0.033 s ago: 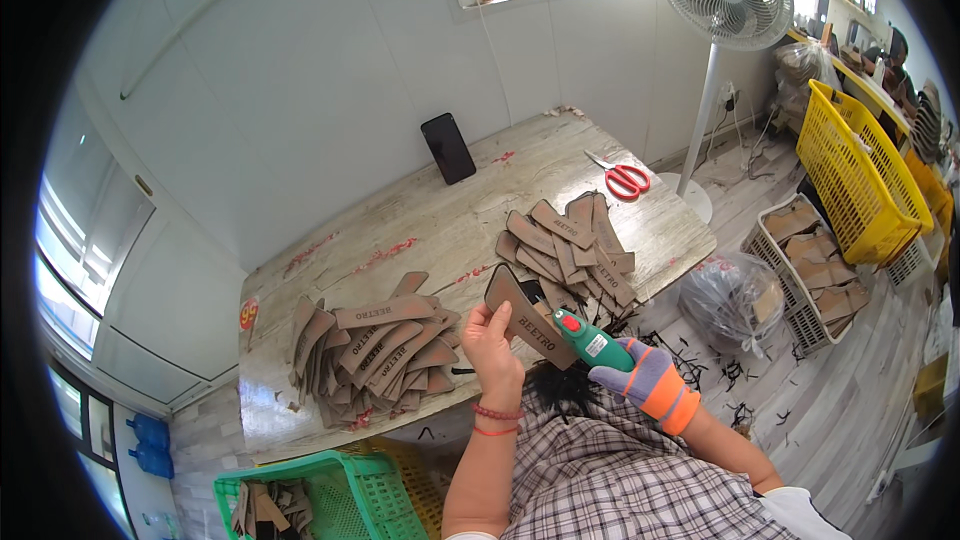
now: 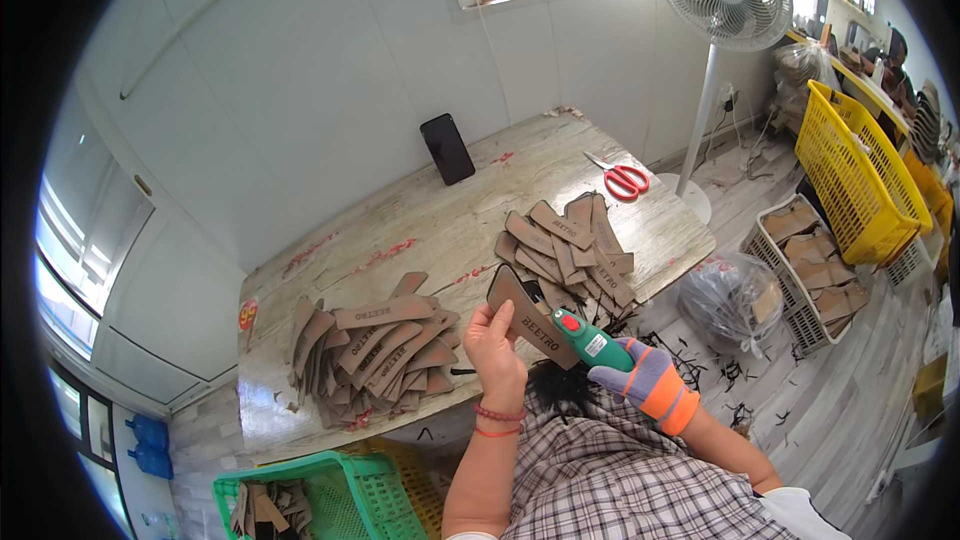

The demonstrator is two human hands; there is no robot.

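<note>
My bare left hand [image 2: 494, 342] pinches a brown curved strip [image 2: 538, 328] with a dark edge and printed lettering, thumb on its face. My right hand [image 2: 650, 385], in a grey and orange glove, is wrapped round a green handheld power tool [image 2: 594, 343] with a red button. The tool's front end is at the strip's right edge; its tip is partly hidden. Beyond the strip, on the table, lies a pile of similar brown strips [image 2: 575, 240]. Another pile of strips [image 2: 380, 345] is left of my left hand.
On the wooden table [image 2: 400, 230] are a dark phone [image 2: 447, 148] and red-handled scissors [image 2: 622, 180]. A green basket [image 2: 375, 495] stands below the front edge. To the right are a tied plastic bag [image 2: 735, 300], a yellow basket [image 2: 865, 180] and a standing fan [image 2: 710, 90]. Black scraps litter the floor.
The strip and my left hand have shifted very slightly to the right. The green tool has barely moved, and the piles are unchanged.
</note>
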